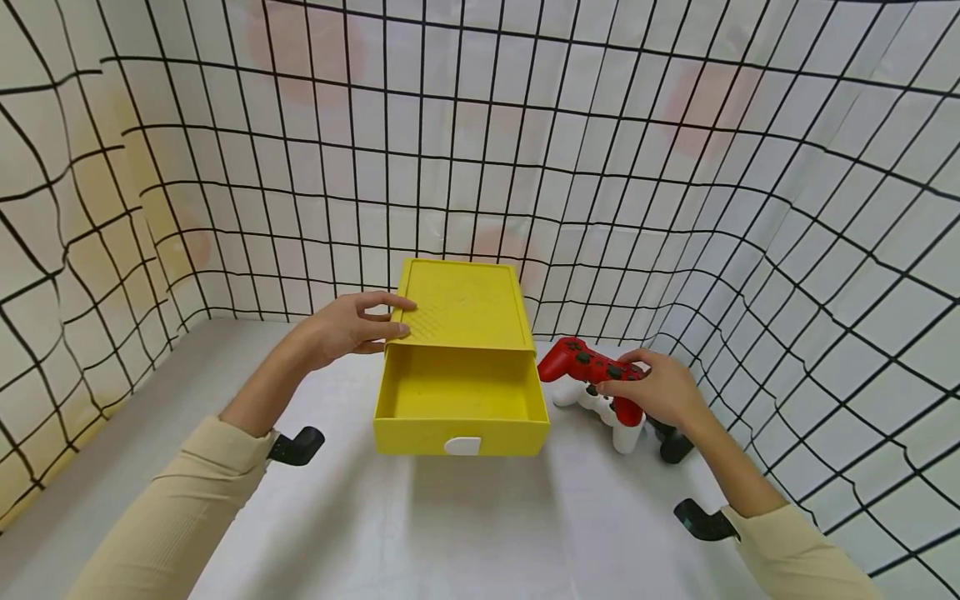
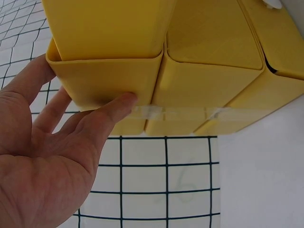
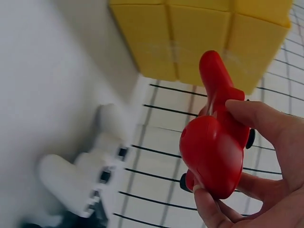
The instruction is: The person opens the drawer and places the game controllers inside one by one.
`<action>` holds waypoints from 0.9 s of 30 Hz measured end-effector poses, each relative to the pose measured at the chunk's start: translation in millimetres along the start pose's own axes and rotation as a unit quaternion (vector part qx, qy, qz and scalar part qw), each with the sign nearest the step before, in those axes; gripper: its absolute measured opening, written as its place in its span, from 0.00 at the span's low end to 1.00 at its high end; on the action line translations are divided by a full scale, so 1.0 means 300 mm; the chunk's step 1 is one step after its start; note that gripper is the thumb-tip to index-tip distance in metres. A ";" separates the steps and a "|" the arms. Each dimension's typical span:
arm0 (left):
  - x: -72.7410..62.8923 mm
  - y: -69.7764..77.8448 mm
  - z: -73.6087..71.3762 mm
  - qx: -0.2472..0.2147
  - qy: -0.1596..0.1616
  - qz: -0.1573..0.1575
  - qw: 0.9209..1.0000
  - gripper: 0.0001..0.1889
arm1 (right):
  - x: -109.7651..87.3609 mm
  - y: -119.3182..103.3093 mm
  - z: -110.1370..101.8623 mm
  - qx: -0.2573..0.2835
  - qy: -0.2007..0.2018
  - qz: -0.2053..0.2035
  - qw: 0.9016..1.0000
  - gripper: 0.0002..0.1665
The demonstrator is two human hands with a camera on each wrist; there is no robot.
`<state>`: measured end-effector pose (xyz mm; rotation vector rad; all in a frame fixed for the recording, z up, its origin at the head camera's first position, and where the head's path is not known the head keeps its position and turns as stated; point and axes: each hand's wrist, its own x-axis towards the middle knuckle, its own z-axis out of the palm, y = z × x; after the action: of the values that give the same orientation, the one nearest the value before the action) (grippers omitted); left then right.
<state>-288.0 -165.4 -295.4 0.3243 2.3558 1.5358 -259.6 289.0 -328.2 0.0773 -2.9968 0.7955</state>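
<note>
My left hand (image 1: 348, 329) rests on the left edge of a yellow drawer unit (image 1: 468, 300), its fingers along the top and the thumb (image 2: 118, 107) pressed against the side. The top drawer (image 1: 461, 437) is pulled out towards me, its yellow floor showing and a white tab on its front. To the right of the unit, my right hand (image 1: 663, 387) grips a red game controller (image 3: 213, 147) by one end, thumb on one side and fingers on the other. A white game controller (image 1: 600, 404) lies under it in the head view, beside a black game controller (image 1: 675, 443).
The unit is a stack of yellow boxes, with clear tape (image 2: 185, 113) along their side. Black wire grid panels (image 1: 480, 167) rise behind and on both sides of the white table (image 1: 480, 533). Black wrist mounts (image 1: 297, 447) sit at both cuffs.
</note>
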 end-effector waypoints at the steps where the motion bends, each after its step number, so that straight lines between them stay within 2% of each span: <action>1: 0.000 0.000 0.000 0.000 0.001 -0.001 1.000 0.29 | 0.001 -0.009 -0.016 -0.001 -0.001 -0.001 1.000 0.38; 15: 0.000 0.002 0.003 -0.003 0.001 -0.003 1.000 0.28 | -0.005 -0.139 -0.182 -0.053 0.003 -0.021 0.998 0.42; 21: -0.001 0.000 0.001 0.000 0.000 0.003 1.000 0.29 | -0.012 -0.193 -0.216 -0.058 0.007 -0.026 0.998 0.43; 27: 0.000 -0.002 0.000 -0.002 0.000 0.005 1.000 0.29 | -0.027 -0.262 -0.220 -0.049 0.001 -0.037 0.998 0.43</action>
<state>-287.9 -165.7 -295.9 0.3373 2.3539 1.5444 -245.3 253.8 -232.5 0.1814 -3.0052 0.6408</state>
